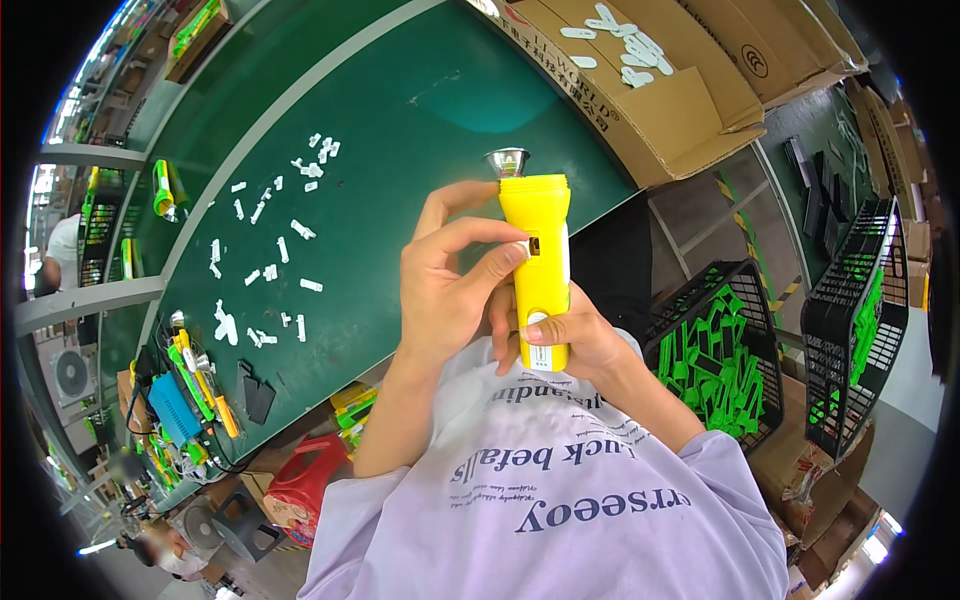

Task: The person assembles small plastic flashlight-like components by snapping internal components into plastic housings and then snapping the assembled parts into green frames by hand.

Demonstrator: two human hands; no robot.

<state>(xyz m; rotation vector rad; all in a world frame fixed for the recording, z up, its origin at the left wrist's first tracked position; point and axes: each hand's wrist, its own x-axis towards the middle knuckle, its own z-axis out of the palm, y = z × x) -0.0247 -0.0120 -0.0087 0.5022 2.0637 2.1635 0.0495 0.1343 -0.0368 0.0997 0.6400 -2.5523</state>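
**First voice:** While your left hand (445, 290) sits at 9 o'clock of the yellow torch body (548, 290), its thumb and forefinger nearly meet, a white sliver (524, 246) apparently pinched between them. The small rectangular slot (535, 246) lies at 3 o'clock from those fingertips, right beside them.

**Second voice:** And the torch's long axis runs from 12 to 6, its flared end at 12. Your right hand (582, 335) closes around the narrow end from 5 o'clock, its thumb just above a white label (541, 358). Your left is the hand nearer the slot.

**First voice:** The body looks like smooth, rigid plastic, a tapering tube with a ridged rim; the slot is dark and straight-edged. Toward 11 o'clock from it, by the rim, shines a silver metallic-looking cone (507, 160). You cannot tell from here what supports it.

**Second voice:** Farther toward 9, well apart from your hands, little white pieces (302, 230) lie scattered on the smooth green table (400, 110). At 1 o'clock, a brown cardboard box (690, 125) holds flat, rounded white strips (645, 50).
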